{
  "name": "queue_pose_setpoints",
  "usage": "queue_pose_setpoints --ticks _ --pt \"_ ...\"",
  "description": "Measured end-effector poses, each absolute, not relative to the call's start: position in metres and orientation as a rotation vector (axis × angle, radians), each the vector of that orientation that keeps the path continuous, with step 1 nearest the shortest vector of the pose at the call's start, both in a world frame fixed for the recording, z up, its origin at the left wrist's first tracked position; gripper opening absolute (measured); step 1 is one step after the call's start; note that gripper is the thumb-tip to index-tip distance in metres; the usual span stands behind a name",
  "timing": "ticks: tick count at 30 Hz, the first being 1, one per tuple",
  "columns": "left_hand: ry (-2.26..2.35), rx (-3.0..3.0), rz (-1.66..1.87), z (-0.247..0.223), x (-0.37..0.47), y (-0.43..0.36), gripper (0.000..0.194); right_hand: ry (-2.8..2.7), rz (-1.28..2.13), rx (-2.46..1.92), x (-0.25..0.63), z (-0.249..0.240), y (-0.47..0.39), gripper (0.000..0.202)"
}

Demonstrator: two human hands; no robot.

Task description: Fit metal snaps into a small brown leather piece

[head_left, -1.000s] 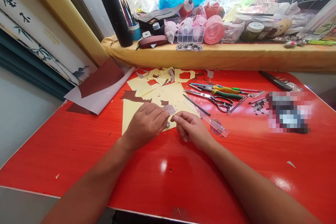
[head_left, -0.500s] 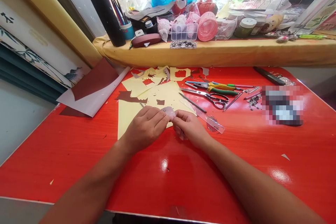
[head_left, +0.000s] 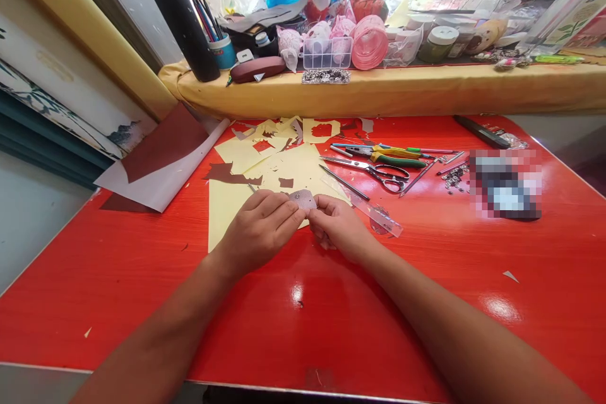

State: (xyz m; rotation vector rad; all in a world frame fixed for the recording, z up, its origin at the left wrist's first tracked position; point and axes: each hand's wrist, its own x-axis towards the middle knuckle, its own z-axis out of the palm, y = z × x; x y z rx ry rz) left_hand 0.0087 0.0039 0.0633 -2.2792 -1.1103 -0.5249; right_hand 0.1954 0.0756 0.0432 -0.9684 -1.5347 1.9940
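Note:
Between my two hands is a small greyish-pink piece of material (head_left: 303,199) with a round metal snap on it. My left hand (head_left: 258,222) is closed on its left side, fingers laid together along it. My right hand (head_left: 338,222) pinches its right edge between thumb and fingers. Both hands hover over the near edge of the yellow paper sheets (head_left: 303,164). Just right of my right hand lie a clear ruler (head_left: 379,216) and a dark pencil-like rod (head_left: 343,182). The underside of the held piece is hidden by my fingers.
Scissors (head_left: 367,167) and green-yellow pliers (head_left: 388,154) lie beyond my right hand. Small metal snaps (head_left: 454,178) are scattered farther right, beside a blurred-out dark object (head_left: 504,183). A brown sheet (head_left: 163,142) leans at left. Jars and bags crowd the yellow-covered ledge (head_left: 265,98).
The held piece has turned slightly, so more of its flat face shows. Both hands keep their hold. The whole view has shifted a little.

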Motion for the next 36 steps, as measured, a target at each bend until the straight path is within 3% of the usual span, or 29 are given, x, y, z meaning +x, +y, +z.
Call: queue_pose_setpoints --ticks 4,7,10,12,15,17,20,23,29,36 --pt "-1.163 -2.276 -0.617 0.063 0.01 0.003 0.019 -1.508 1.97 -0.963 0.195 0.044 0.074 0.02" --pt "-1.334 -2.266 -0.943 0.068 0.011 0.0 0.004 -1.468 1.967 -0.951 0.195 0.043 0.074 0.021" --pt "-1.805 -2.455 -1.223 0.073 0.012 -0.005 0.032 -1.429 1.949 -0.951 0.195 0.041 0.075 0.024" --pt "-2.223 -2.742 -1.108 0.074 0.013 -0.007 0.042 -1.421 1.919 -0.947 0.194 0.04 0.075 0.026" --pt "-2.656 -3.024 -0.982 0.068 0.021 -0.005 0.028 -1.416 1.87 -0.936 0.193 0.039 0.074 0.027" --pt "-2.868 -2.822 -1.447 0.062 0.028 -0.001 0.028 -1.415 1.845 -0.937 0.193 0.039 0.074 0.028" --pt "-2.999 -2.239 -2.247 0.054 0.036 0.004 0.044 -1.438 1.819 -0.936 0.192 0.039 0.073 0.029" --pt "-2.936 -1.866 -2.619 0.05 0.038 0.007 0.044 -1.463 1.812 -0.91 0.192 0.041 0.072 0.029" --pt "-2.939 -1.782 -2.587 0.046 0.035 0.007 0.031 -1.509 1.802 -0.925 0.192 0.043 0.07 0.029" --pt "-2.978 -1.835 -2.441 0.045 0.031 0.008 0.028 -1.536 1.789 -0.943 0.191 0.044 0.067 0.026"
